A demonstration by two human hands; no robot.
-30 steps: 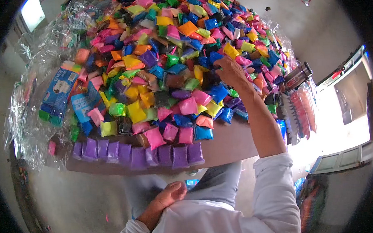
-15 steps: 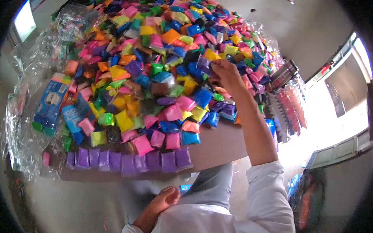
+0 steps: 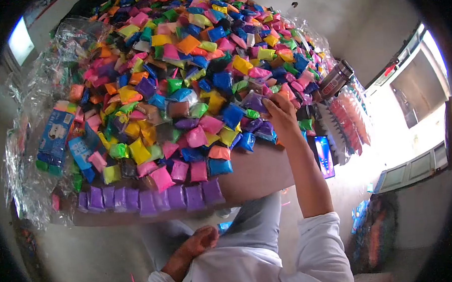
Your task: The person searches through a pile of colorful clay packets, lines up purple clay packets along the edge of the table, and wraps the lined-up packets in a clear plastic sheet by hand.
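Note:
My right hand is over the right part of a heap of small coloured packets. Its thumb and fingers pinch the edge of a purple packet, which lies close against the others. My left hand rests at my lap with its fingers curled in, and nothing shows in it. Along the table's front edge runs a row of several purple packets, set side by side. Pink and blue packets lie just behind that row.
Clear plastic wrapping bunches along the left side, beside a blue printed box. At the right are a dark cylindrical container, a lit phone and pink and white spiky-edged packs. Brown tabletop shows in front.
My right hand has come down and nearer to me with the purple packet in its fingers. The whole view has shifted slightly. My left hand has stayed at my lap.

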